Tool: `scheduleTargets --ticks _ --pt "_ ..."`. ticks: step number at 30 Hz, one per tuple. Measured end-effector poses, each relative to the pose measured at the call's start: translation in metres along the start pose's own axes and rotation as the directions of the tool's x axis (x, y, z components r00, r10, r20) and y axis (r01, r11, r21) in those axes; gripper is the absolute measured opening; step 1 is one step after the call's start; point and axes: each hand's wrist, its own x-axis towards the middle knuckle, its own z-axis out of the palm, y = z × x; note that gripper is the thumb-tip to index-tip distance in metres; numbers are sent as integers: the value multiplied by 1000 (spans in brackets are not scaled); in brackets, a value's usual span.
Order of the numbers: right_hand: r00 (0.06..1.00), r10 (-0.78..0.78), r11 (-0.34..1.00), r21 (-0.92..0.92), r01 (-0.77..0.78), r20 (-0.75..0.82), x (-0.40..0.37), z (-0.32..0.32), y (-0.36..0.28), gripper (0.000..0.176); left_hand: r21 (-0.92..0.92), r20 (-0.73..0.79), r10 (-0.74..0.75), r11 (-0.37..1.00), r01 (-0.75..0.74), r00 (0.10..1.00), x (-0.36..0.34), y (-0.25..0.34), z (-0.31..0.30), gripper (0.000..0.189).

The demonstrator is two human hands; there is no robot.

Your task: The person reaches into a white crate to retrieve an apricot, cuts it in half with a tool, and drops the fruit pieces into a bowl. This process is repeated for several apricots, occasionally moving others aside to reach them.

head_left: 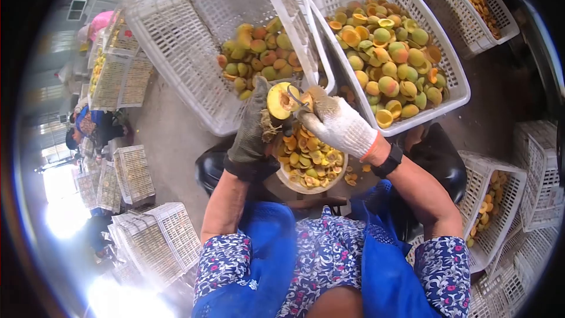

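Observation:
My left hand (252, 128), in a dark, dirty work glove, is closed around a cut yellow peach half (278, 101) whose brown centre faces right. Brown fibrous scraps cling to that glove. My right hand (341, 122), in a white knitted glove with a soiled thumb and fingers, grips a small hooked metal pitting knife (299, 98). Its curved blade meets the fruit's cut face; the handle is mostly hidden. Below both hands, between my knees, a round pale bucket (345, 168) holds many cut peach pieces with brown centres.
A tilted white crate (176, 53) with whole peaches stands ahead at left. To its right, another crate (459, 97) holds whole fruit and hollowed halves. More fruit crates (506, 23) stand far right and beside me (509, 200). Stacked crates (156, 235) and people are at left.

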Motion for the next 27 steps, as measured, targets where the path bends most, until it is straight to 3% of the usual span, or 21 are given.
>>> scheduleTargets --ticks 4,6,10,12,16,18,19,21,22,24,26,27 --pt "994 -105 982 -156 104 1 -9 3 13 9 85 66 18 996 -24 998 1 -12 7 56" --pt "990 131 991 21 -132 47 -10 -3 9 25 60 48 -10 998 7 999 1 -12 12 56" --pt "988 140 990 -13 -140 59 -15 -5 11 26 39 73 -30 999 27 997 2 -13 24 57" --pt "1000 -28 985 -173 29 10 -22 -4 14 9 8 91 -28 1000 28 995 1 -15 27 56" --pt "999 -52 997 -55 52 4 -24 0 22 9 -82 128 -18 996 28 992 12 -36 5 44" --pt "980 -41 991 -120 65 194 -25 -1 23 22 -89 138 -21 995 33 990 13 -39 3 45" --pt "980 -38 991 -120 62 193 -25 -3 23 22 -76 145 -27 996 38 989 13 -39 3 46" --pt "901 279 926 155 -344 334 -23 -13 18 27 -13 175 -31 999 34 984 12 -32 8 46" --pt "899 280 925 156 -347 337 -21 -15 17 27 38 201 -29 999 22 979 11 -25 10 47" --pt "834 364 820 283 -498 415 -18 -18 16 35 132 234 -26 991 -6 972 7 -12 16 48" --pt "824 417 798 280 -534 385 -16 -16 15 38 171 239 -15 985 -27 971 5 -7 21 49" --pt "777 475 713 337 -615 413 -13 -17 10 38 177 228 -4 983 -38 974 5 -10 22 49"
